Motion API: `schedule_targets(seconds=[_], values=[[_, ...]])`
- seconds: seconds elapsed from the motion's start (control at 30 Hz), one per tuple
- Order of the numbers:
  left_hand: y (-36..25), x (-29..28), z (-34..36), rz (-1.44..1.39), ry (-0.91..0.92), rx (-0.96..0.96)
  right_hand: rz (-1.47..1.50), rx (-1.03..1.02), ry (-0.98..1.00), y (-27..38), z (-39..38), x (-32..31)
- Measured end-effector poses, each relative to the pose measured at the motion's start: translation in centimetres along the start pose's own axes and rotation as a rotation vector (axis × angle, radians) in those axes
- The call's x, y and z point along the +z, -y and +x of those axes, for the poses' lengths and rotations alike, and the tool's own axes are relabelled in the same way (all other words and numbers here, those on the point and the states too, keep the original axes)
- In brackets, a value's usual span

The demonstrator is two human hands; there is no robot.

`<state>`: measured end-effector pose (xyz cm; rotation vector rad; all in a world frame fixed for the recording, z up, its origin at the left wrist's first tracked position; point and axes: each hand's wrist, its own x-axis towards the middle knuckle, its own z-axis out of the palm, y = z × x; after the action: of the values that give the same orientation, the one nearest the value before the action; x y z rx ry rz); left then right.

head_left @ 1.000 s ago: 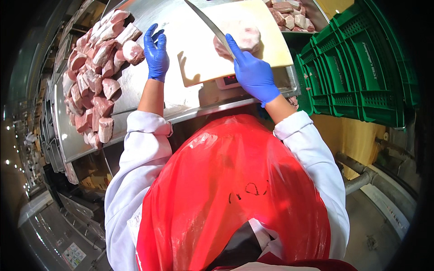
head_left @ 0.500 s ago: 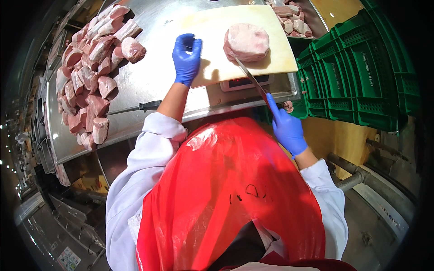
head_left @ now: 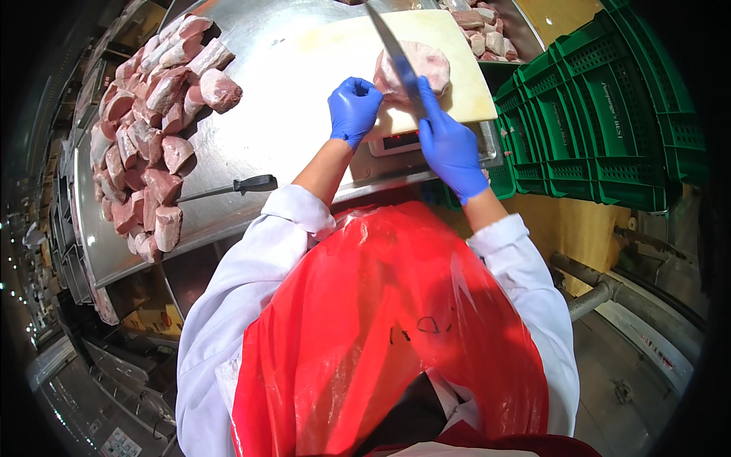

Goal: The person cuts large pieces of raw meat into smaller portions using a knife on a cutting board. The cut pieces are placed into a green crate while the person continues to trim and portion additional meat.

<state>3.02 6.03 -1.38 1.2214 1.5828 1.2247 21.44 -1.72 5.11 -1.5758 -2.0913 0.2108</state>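
My left hand (head_left: 354, 110), in a blue glove, is closed at the left edge of a round pale-pink cut of meat (head_left: 432, 68) on the pale cutting board (head_left: 474, 95); whether it grips the meat or anything else is hidden. My right hand (head_left: 449, 145), also gloved, grips a long knife (head_left: 387, 34), its blade slanting up across the meat. A scale (head_left: 381, 148) with a red display shows under the board's front edge. A second knife (head_left: 255, 183) with a dark handle lies on the steel table (head_left: 228, 145) left of my hands.
A heap of cut meat pieces (head_left: 145, 152) covers the table's left side. More pieces (head_left: 487, 34) sit in a tray at the back right. Green plastic crates (head_left: 594, 122) stand to the right, above a metal pipe rail (head_left: 594, 301). My red apron fills the lower middle.
My left hand has moved right to the meat and curled its fingers. My right hand, lowered half a second ago, has come back up with the knife, the blade now above the meat.
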Motion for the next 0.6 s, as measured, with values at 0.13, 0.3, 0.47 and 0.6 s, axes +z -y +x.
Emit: schedule_targets(seconds=[0.13,0.3,0.47,0.6], values=[[-1.4,-0.1,-0.8,0.006,0.026,-0.022,-0.147,-0.090,0.169,-0.6,0.5,2.1],[-1.2,-1.1,-1.6,0.188,-0.002,0.146,-0.314,-0.055,0.387,-0.8,-5.3,-1.3],[0.1,-3.9,-0.6,0.370,0.008,0.162,-0.327,-0.027,0.485,-2.3,-9.2,-6.3],[-0.1,-2.6,-0.2,0.516,-0.034,0.366,-0.130,-0.017,0.286,-2.5,-7.5,-7.0]])
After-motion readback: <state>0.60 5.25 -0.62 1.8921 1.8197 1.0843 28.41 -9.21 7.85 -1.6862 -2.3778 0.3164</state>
